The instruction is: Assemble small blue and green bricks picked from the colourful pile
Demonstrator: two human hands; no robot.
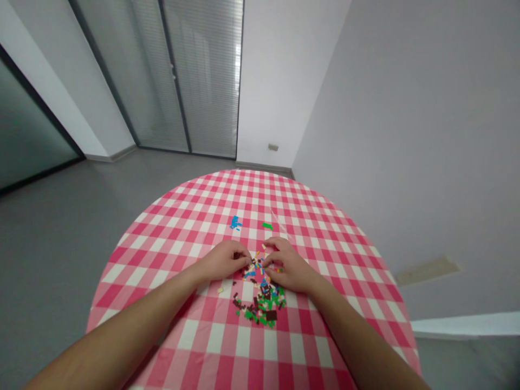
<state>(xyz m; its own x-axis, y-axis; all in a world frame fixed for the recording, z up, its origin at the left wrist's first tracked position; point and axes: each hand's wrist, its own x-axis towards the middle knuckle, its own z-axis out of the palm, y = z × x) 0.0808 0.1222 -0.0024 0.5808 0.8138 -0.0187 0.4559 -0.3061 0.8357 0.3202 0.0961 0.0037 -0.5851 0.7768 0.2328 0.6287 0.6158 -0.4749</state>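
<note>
Small loose toy building bricks (260, 295) lie in a scattered heap on the table, mostly green and dark brown near me, with blue, yellow, red and cream ones farther up. At the upper left of the heap, my left hand (227, 260) has its thumb and fingertips pinched together over the small pieces. My right hand (289, 266) rests opposite, its thumb and a finger close together among the bricks while another finger reaches farther out. Whatever sits between the fingertips of either hand is too small to make out. A larger dark brown plate piece (271, 315) lies at the near edge.
A round table with a red and white checked cloth (195, 333) carries everything. Beyond the hands are a small blue brick group (234, 222) and a green brick group (267, 225). One cream brick (220, 290) lies by my left wrist. A wall (426, 135) stands at the right.
</note>
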